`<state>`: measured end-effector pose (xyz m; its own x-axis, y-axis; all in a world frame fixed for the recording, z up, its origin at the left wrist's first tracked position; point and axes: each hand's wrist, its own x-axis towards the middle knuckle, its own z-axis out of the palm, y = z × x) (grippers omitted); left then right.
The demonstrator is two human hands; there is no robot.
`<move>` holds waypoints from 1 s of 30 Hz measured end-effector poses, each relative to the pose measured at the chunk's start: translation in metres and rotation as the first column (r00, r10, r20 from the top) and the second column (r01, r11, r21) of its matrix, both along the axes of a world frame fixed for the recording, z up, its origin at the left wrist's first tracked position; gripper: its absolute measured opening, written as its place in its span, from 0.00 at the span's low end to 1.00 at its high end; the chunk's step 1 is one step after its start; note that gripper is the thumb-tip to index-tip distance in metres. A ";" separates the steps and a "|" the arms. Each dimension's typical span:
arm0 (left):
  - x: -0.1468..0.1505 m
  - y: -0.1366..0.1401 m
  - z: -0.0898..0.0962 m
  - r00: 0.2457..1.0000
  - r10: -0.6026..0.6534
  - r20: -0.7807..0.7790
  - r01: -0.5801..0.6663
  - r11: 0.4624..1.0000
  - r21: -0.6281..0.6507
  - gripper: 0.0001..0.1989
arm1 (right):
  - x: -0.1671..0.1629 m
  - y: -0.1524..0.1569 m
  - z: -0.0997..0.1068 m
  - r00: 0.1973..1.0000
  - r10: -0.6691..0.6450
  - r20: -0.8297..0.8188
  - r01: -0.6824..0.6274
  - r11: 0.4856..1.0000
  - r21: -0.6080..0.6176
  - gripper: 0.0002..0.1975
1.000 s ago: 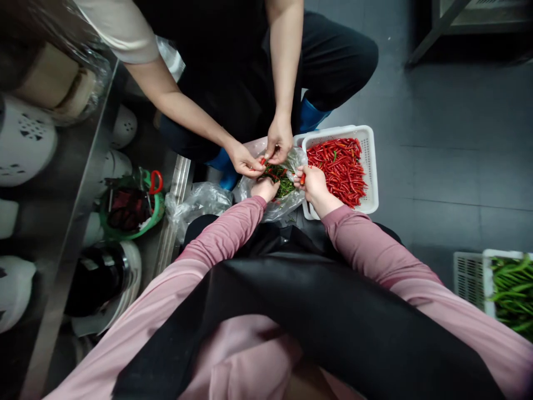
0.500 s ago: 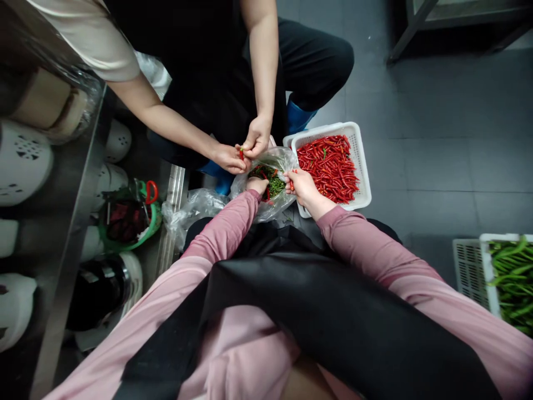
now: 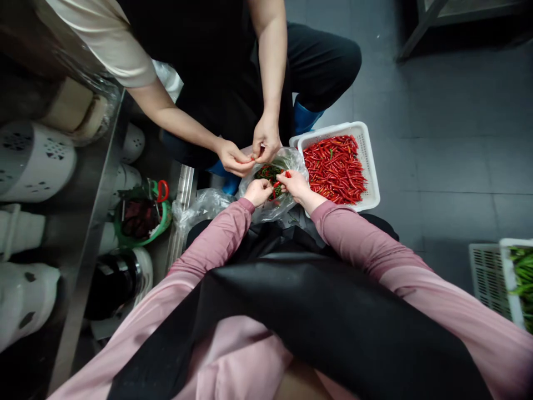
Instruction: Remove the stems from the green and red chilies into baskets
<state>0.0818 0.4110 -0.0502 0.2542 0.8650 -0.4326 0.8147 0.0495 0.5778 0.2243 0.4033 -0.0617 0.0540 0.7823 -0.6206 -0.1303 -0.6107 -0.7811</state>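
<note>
My right hand (image 3: 295,185) is closed on red chili peppers (image 3: 287,174), their tips showing at the fingers. Close beside it, my left hand (image 3: 257,193) has its fingers pinched; what they hold, if anything, is too small to make out. Both hands are over a clear plastic bag (image 3: 272,213) with green stems and some red chilies (image 3: 270,173) inside. Just right of my right hand stands a white basket (image 3: 372,166) heaped with red chilies (image 3: 335,169).
Opposite me, a co-worker's two hands (image 3: 266,139) meet above the bag's far edge, fingertips on a small red piece. Left is a metal shelf (image 3: 89,244) with white containers and a green basket (image 3: 167,214). Green peppers (image 3: 523,278) fill a crate at right.
My right hand has moved left from the bag's rim to over its opening, with chilies still in it. My left hand has come up out of the stems. The view has shifted slightly.
</note>
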 end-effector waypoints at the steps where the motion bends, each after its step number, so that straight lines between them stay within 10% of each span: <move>1: 0.002 0.000 -0.001 0.999 0.032 -0.038 -0.031 0.999 0.016 0.09 | -0.003 -0.001 0.002 0.992 0.024 0.122 -0.033 0.997 0.071 0.10; 6: 0.006 0.008 -0.015 0.979 0.060 -0.196 -0.071 0.996 -0.052 0.12 | -0.013 -0.007 0.018 0.848 0.112 0.519 -0.306 0.902 0.305 0.08; 11: 0.002 0.009 -0.028 0.911 -0.041 -0.411 -0.025 0.988 -0.154 0.21 | 0.010 0.009 0.023 0.993 0.016 0.117 -0.027 0.996 0.090 0.14; 17: 0.021 -0.009 -0.044 0.933 -0.018 -0.360 -0.036 0.989 -0.141 0.21 | 0.033 0.016 0.032 0.929 -0.132 -0.345 0.093 0.987 -0.129 0.18; 30: 0.010 -0.004 -0.074 0.940 0.137 -0.313 -0.188 0.972 -0.138 0.14 | 0.012 -0.004 0.023 0.995 0.097 -0.031 -0.099 0.990 -0.096 0.09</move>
<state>0.0914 0.4067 -0.1239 -0.0469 0.7948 -0.6051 0.9211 0.2687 0.2816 0.2364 0.3993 -0.0390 -0.0370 0.7189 -0.6941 -0.0853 -0.6943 -0.7146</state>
